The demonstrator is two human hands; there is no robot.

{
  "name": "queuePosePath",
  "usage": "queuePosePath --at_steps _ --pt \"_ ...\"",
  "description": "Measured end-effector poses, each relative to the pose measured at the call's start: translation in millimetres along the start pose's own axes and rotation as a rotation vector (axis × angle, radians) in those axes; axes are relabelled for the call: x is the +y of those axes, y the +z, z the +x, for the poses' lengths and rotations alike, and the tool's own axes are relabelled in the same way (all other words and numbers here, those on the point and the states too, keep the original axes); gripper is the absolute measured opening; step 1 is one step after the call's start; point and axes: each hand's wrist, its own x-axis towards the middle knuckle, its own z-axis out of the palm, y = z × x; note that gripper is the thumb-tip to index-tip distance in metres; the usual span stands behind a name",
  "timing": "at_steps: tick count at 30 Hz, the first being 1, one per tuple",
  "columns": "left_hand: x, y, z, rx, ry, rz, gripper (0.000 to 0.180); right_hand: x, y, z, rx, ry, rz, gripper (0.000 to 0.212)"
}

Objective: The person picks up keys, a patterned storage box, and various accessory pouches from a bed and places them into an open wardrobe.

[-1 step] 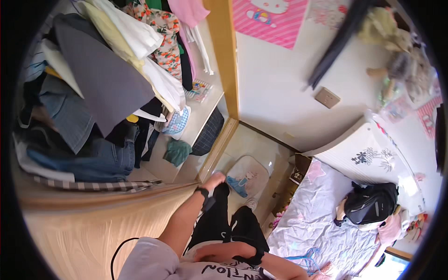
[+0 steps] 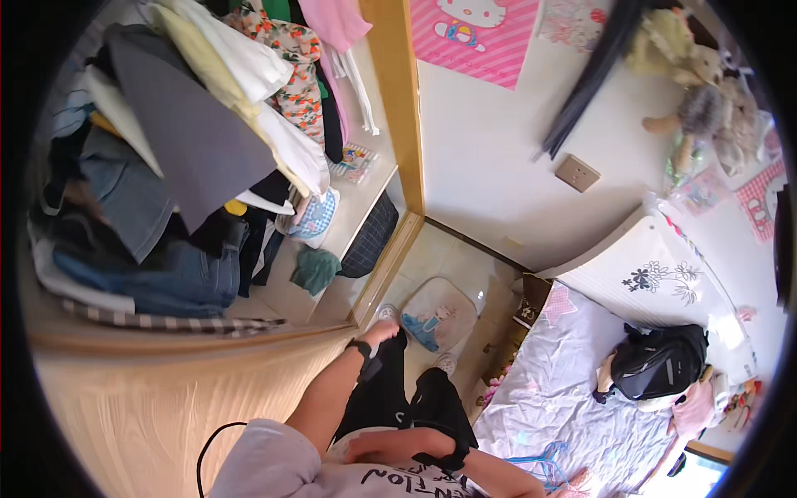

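My left hand (image 2: 380, 333) hangs low in front of my dark trousers (image 2: 374, 407), beside the wooden edge of the wardrobe, with a black band (image 2: 363, 352) on its wrist. Nothing shows in it, and its fingers are too small to read. Across my waist lies my right hand (image 2: 374, 446), against my white printed shirt (image 2: 398, 480); its fingertips are hidden. A dark band circles that wrist too. Left of me, the wardrobe holds a hanging grey garment (image 2: 187, 133), blue jeans (image 2: 187, 278), a floral garment (image 2: 290, 83) and several others.
A blue checked hat (image 2: 315, 220) and crumpled green cloth (image 2: 315, 271) lie inside the wardrobe. A wooden panel (image 2: 166, 398) stands close on my left. Beyond my feet sits a pale rounded thing (image 2: 457, 311). On my right, the bed (image 2: 548, 390) bears a black backpack (image 2: 664, 365) and blue hangers (image 2: 544, 461).
My left hand has come slightly nearer my body, so the shoe beyond it shows more. The view has shifted a little; my right hand stays at my waist.
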Motion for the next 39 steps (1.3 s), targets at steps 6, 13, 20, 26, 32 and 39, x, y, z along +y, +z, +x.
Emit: queuePosePath --at_steps 6,13,20,26,32,39 --pt "-17.1 41.9 -49.3 -0.046 -0.648 0.109 0.027 -8.3 34.4 -35.2 -0.101 0.277 -0.347 0.045" --pt "17.4 38.1 -8.8 -0.014 -0.267 0.117 0.020 -8.0 47.9 -2.2 -0.134 0.075 -0.465 0.041" --pt "46.8 34.0 -42.2 0.000 -0.152 -0.109 0.023 9.2 56.6 32.0 -0.143 0.155 -0.365 0.038" --pt "-55.9 -15.5 -98.5 0.075 -0.423 -0.035 0.019 20.8 58.9 72.9 -0.003 0.073 -0.296 0.035" --pt "-121.0 -51.0 -148.8 0.084 -0.732 -0.076 0.022 30.3 60.7 84.3 0.076 -0.008 -0.268 0.033" --pt "-80.1 -27.8 -112.3 0.009 -0.512 0.009 0.017 47.0 81.1 85.5 0.272 0.031 -0.224 0.033"
